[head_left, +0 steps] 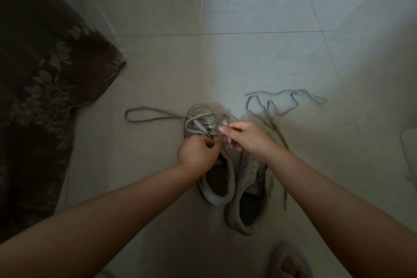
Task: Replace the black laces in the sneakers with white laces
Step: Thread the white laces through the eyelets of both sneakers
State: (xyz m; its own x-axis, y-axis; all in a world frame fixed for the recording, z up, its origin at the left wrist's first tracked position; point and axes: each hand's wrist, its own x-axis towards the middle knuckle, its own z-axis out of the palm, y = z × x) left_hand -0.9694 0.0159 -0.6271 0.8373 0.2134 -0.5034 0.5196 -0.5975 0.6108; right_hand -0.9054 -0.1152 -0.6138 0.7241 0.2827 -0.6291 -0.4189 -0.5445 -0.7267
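Observation:
Two pale sneakers stand side by side on the tiled floor. The left sneaker (216, 178) has a light lace (198, 125) threaded loosely across its front, with a long loop (146, 115) trailing to the left. My left hand (198, 151) grips the sneaker's eyelet flap at the laces, fingers curled. My right hand (246, 137) pinches a pale lace end (225, 123) just above that sneaker. The right sneaker (246, 205) shows bare eyelets. A dark lace (282, 99) lies loose on the floor behind it.
A dark patterned rug (45, 97) covers the floor at the left. A pale object (409, 153) sits at the right edge. A foot in a slipper (288, 262) shows at the bottom. Bare tiles stretch ahead.

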